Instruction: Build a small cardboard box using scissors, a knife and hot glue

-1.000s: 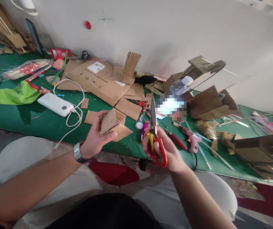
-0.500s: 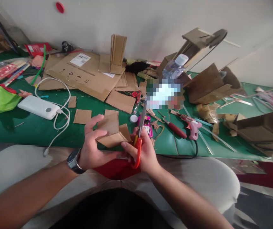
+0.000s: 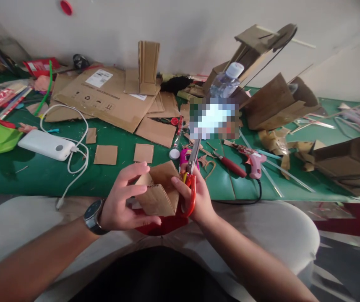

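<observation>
A small cardboard piece (image 3: pixel 159 199), folded into an open angular shape, is held in front of me above the table's near edge. My left hand (image 3: pixel 125 199), with a watch on its wrist, curves loosely around the piece's left side, fingertips at its edge and thumb below. My right hand (image 3: pixel 200 195) grips orange-handled scissors (image 3: pixel 192 161), blades pointing up and away. Its thumb also presses on the right side of the cardboard. Whether the blades are fully together is unclear. Two cardboard squares, one nearer (image 3: pixel 144 153) and one further left (image 3: pixel 105 154), lie flat beyond my hands.
On the green table (image 3: pixel 224 188) are a white power bank (image 3: pixel 44 144) with cable, a flattened carton (image 3: pixel 104 100), a pink glue gun (image 3: pixel 255 163), a red-handled tool (image 3: pixel 233 166) and a plastic bottle (image 3: pixel 225 84). Cardboard constructions (image 3: pixel 277 102) stand at right.
The folded cardboard has turned in my hands and come closer, showing its hollow inside. One square on the table is now uncovered. The scissors stay in my right hand; the view shifted slightly.
</observation>
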A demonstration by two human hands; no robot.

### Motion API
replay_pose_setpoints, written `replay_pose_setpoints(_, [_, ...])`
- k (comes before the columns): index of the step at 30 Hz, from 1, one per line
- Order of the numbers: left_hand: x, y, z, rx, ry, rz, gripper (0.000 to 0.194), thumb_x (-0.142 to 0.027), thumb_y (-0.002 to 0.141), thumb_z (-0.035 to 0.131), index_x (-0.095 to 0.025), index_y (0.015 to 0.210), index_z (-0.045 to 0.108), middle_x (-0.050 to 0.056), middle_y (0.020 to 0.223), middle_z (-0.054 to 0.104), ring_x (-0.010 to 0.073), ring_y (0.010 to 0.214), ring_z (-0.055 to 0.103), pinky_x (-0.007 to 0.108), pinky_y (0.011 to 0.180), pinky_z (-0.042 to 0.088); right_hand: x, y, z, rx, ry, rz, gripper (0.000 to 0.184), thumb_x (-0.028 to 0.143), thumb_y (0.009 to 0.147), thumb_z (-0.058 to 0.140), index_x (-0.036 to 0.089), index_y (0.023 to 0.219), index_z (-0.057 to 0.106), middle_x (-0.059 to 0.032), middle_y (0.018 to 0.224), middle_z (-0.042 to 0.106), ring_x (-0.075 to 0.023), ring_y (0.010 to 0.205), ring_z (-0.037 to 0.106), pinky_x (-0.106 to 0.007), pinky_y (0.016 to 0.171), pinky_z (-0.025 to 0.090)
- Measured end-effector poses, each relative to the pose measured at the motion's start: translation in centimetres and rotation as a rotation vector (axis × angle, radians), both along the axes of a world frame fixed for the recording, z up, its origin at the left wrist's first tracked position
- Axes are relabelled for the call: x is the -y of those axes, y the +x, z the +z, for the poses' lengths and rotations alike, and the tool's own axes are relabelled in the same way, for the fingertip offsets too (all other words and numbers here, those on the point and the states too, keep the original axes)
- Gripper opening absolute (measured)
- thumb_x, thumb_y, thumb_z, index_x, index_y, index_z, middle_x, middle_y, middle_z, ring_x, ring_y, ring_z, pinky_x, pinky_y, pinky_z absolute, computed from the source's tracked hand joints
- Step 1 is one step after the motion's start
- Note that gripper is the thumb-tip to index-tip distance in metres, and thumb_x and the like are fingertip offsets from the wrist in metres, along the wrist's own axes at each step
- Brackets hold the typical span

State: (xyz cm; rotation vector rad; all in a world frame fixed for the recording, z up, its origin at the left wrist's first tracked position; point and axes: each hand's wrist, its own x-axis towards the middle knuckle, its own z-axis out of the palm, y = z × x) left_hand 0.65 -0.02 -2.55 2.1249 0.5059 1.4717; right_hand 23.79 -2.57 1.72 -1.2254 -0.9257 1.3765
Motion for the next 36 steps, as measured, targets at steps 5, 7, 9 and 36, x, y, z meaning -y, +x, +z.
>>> replay_pose_setpoints(5, [1.4,0.8,0.1,0.201,-0.503,-0.047,0.131,-0.071,0.065,0.105,-0.042,0.174,0.039,0.013,0.18,0.041,0.0442,0.171,0.038,0.065,0.139,0.038,0.0,-0.1,-0.3,-0.005,-0.037,-0.003,0.049,0.043,0.081,0.095,0.028,0.099,0.052,0.0065,0.082,0.05,-0.0136,0.068,0.046,-0.028,0.063,0.041])
replay_pose_setpoints(7, [1.9,1.0,0.5,0.251,-0.808,-0.153,0.122,-0.07,0.077,0.099,-0.046,0.177,0.033,0.013,0.178,0.046,0.0433,0.165,0.047,0.064,0.133,0.047,0.0,-0.1,-0.2,-0.026,-0.043,0.018,0.051,0.042,0.079,0.096,0.028,0.1,0.051,0.0069,0.081,0.05,-0.0137,0.067,0.046,-0.028,0.063,0.041])
replay_pose_setpoints(9, [2.4,1.1,1.0,0.295,-1.029,-0.256,0.118,-0.059,0.083,0.1,-0.05,0.177,0.03,0.012,0.174,0.052,0.0423,0.155,0.059,0.059,0.12,0.06,-0.1,-0.2,-0.1,-0.022,-0.03,0.032,0.051,0.043,0.08,0.096,0.028,0.099,0.051,0.0077,0.078,0.049,-0.0133,0.065,0.043,-0.027,0.061,0.04])
replay_pose_setpoints(36, [0.8,0.5,0.7,0.199,-0.779,-0.198,0.126,-0.06,0.061,0.111,-0.039,0.17,0.051,0.013,0.175,0.053,0.0414,0.163,0.048,0.057,0.141,0.033,-0.7,1.6,2.3,0.263,0.25,-0.164,0.037,0.037,0.084,0.092,0.026,0.09,0.057,0.0046,0.086,0.057,-0.0135,0.07,0.052,-0.027,0.064,0.048])
